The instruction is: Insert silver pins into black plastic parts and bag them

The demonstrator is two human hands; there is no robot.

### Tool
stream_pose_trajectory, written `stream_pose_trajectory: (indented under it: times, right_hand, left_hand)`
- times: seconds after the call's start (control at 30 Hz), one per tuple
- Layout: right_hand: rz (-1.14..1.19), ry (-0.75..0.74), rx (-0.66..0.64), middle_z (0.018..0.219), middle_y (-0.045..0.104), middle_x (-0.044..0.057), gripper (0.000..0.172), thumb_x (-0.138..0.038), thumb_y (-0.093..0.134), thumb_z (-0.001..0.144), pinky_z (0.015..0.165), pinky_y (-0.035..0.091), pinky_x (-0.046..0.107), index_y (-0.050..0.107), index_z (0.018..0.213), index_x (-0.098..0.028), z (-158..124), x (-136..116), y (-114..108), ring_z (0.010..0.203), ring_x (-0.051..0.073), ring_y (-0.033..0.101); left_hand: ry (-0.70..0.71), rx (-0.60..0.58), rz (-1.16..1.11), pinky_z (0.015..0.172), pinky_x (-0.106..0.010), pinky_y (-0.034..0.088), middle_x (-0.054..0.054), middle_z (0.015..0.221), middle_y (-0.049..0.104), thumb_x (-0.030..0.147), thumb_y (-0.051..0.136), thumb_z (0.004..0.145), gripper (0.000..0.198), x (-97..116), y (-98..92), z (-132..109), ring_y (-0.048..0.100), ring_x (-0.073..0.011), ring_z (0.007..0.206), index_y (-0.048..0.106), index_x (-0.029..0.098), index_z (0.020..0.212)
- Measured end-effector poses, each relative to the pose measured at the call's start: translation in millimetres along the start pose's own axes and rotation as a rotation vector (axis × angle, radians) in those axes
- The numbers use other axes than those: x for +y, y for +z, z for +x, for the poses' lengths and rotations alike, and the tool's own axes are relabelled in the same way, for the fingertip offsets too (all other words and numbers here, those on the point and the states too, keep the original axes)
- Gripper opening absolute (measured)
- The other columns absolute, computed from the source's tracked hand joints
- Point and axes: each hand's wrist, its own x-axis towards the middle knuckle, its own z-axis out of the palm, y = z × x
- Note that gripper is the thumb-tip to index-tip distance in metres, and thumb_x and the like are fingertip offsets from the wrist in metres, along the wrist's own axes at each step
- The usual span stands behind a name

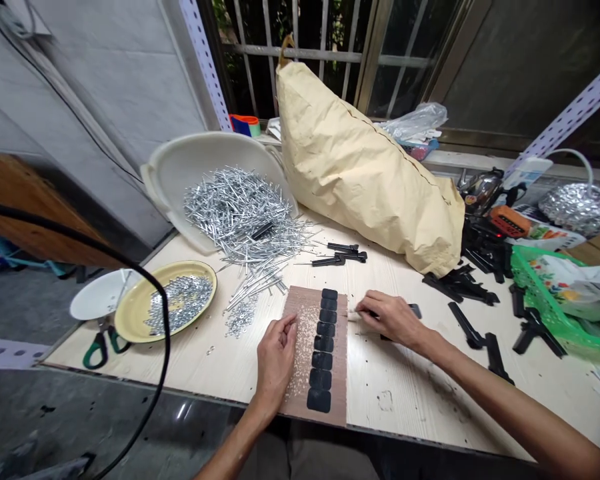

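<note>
My left hand [276, 357] rests at the left edge of a brown board [337, 413], its thumb and fingers drawn together; anything between them is too small to make out. Down the board runs a row of black rounded squares [322, 361], with pale specks beside them. Just right of the board, my right hand [393, 317] is closed in a pinch. A thin, blurred tip shows at its fingertips, but what it grips is mostly hidden. Under that hand a black plastic part [415, 311] partly shows. Small metal pieces [241, 316] lie left of the board.
A white basin [167, 157] spills long metal pins [240, 207]. A yellow plate [130, 327] holds small metal pieces, near green-handled scissors [96, 352]. Behind stands a large paper sack [360, 160]. Black parts [465, 323] and a green basket [580, 340] are right. A black cable [166, 327] crosses the left foreground.
</note>
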Motion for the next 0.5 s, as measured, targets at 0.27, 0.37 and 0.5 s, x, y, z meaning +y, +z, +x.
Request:
stream_pose_trajectory:
  times: [0.27,0.37,0.5]
  right_hand:
    - [-0.178,-0.016,0.165,0.089,0.066,0.005,0.025,-0.029,0.041,0.094,0.071,0.031,0.029,0.064,0.094,-0.021,72.0,23.3,6.2,0.085,0.019,0.049]
    - [-0.217,-0.055,0.163,0.092,0.065,0.006,0.024,-0.029,0.042,0.093,0.073,0.029,0.031,0.064,0.102,-0.021,122.3,20.7,34.7,0.091,0.022,0.046]
    - [-0.275,-0.086,0.08,0.088,0.063,0.008,0.025,-0.03,0.043,0.093,0.072,0.027,0.032,0.065,0.1,-0.02,154.8,21.6,64.4,0.087,0.022,0.045]
  left_hand:
    - [0.036,-0.031,-0.012,0.066,-0.026,0.047,-0.006,0.09,0.063,0.03,0.046,0.089,0.028,9.5,-6.4,-9.4,0.058,-0.0143,0.07,0.063,0.018,0.108]
    - [0.073,-0.004,0.056,0.067,-0.025,0.047,-0.005,0.091,0.062,0.027,0.046,0.089,0.026,0.8,-30.9,-23.8,0.059,-0.0148,0.076,0.062,0.019,0.107]
    - [0.078,0.208,0.302,0.076,-0.028,0.046,-0.006,0.093,0.061,0.024,0.047,0.089,0.023,-37.4,-83.1,-40.0,0.059,-0.0174,0.084,0.062,0.019,0.105]
